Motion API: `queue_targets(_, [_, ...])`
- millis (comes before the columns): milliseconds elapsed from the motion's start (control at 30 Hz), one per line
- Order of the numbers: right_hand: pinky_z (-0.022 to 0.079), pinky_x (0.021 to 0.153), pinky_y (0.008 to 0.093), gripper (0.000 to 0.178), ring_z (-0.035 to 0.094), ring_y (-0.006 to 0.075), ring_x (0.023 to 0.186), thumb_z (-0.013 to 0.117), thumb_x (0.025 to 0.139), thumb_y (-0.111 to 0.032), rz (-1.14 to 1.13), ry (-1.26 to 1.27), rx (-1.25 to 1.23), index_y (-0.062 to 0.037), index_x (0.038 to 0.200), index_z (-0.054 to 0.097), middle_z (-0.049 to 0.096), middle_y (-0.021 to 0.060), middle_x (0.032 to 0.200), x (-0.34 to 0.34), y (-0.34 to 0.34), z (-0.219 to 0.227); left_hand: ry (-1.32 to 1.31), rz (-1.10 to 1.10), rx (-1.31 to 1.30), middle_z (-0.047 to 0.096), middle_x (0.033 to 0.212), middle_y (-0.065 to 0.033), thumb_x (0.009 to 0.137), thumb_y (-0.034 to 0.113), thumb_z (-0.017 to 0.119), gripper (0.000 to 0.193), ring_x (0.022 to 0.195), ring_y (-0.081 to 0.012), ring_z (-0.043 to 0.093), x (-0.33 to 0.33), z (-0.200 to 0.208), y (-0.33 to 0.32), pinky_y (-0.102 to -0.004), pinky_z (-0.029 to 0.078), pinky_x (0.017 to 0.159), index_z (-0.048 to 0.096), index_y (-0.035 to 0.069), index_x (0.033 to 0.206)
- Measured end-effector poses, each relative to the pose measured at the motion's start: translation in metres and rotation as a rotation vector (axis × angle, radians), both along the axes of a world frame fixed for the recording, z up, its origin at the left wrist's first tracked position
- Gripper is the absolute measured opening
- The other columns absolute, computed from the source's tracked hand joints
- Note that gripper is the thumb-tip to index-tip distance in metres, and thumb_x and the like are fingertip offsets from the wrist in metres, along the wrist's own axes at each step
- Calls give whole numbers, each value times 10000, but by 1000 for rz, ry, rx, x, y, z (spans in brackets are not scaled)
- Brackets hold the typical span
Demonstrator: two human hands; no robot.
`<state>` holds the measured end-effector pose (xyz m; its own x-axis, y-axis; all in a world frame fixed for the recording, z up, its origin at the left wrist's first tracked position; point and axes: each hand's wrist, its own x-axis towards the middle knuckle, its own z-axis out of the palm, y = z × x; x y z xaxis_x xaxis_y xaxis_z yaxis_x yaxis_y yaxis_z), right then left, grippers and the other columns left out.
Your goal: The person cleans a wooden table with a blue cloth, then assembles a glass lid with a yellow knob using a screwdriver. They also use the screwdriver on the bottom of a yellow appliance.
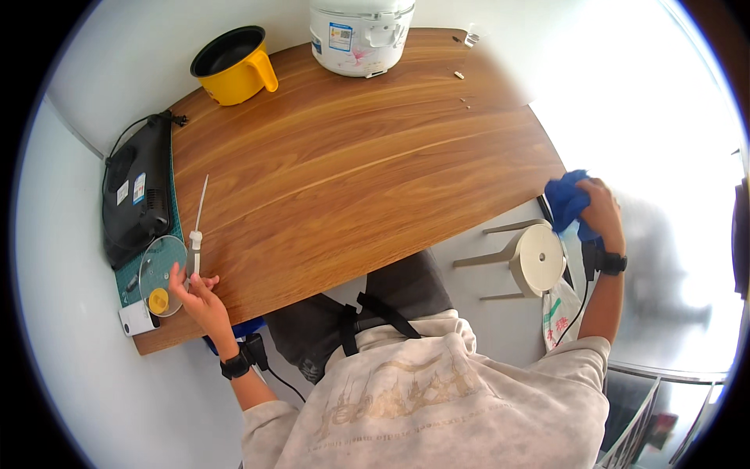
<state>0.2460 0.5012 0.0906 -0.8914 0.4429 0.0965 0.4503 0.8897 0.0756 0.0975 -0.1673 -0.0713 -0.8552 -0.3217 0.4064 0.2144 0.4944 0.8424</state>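
My left hand [205, 303] is at the table's left end, its fingers around the lower end of a slim tool [195, 242] with a white and grey handle. A long, thin, pale shaft or blade, seen edge-on, points away from me; its exact kind I cannot make out. Beside these fingers is a round clear lid [162, 266] with a yellow knob. Out at the table's right corner, my right hand [601, 211] grips a bunched blue cloth [566, 202], which hangs at the edge.
A black appliance [141, 187] with a cord stands on a green mat at the left. At the back are a yellow pot [234, 74] and a white rice cooker [362, 39]. Small scraps [459, 75] lie far right on the table [351, 164]. A stool [539, 254] stands below.
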Motion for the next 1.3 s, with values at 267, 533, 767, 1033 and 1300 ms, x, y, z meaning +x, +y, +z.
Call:
queue_targets(267, [520,933,424,449,665,374,1083,666,823,-178,15,463,-140,-105,1266,639,684,197,1186,-67,72,4,-44,57,-5,533,1221,-168,1086,244,439,386,727,-124,573,1,4,2,-309,595,770,389,69,1426])
queue_targets(533, [517,960,463,462,648,385,1111,659,841,-291,-68,247,-203,-201,1294,650,683,211,1161,-166,69,-62,-55,76,-36,530,1220,-165,1085,238,441,381,720,-124,569,0,3,4,-309,593,758,389,66,1421])
queue_targets(767, [484,1032,499,504,575,375,1241,587,877,-281,-329,128,-146,-247,1380,583,568,173,1375,-199,117,-119,-75,100,-72,534,1229,-155,1083,211,447,369,714,-113,558,2,4,-3,-302,590,759,384,45,1407])
queue_targets(1033, [522,962,481,407,652,392,1135,593,858,-300,-518,56,10,-117,1209,692,696,209,1175,-108,231,-107,-53,70,0,537,1177,-143,1075,164,459,321,702,-124,555,0,1,2,-302,588,743,404,15,1354])
queue_targets(1300, [531,875,374,403,697,245,984,644,874,-261,-266,318,-579,-95,1240,668,728,145,1066,-93,39,20,-35,83,4,524,1262,-168,1073,167,464,323,708,-134,564,0,-1,0,-300,590,743,411,7,1349])
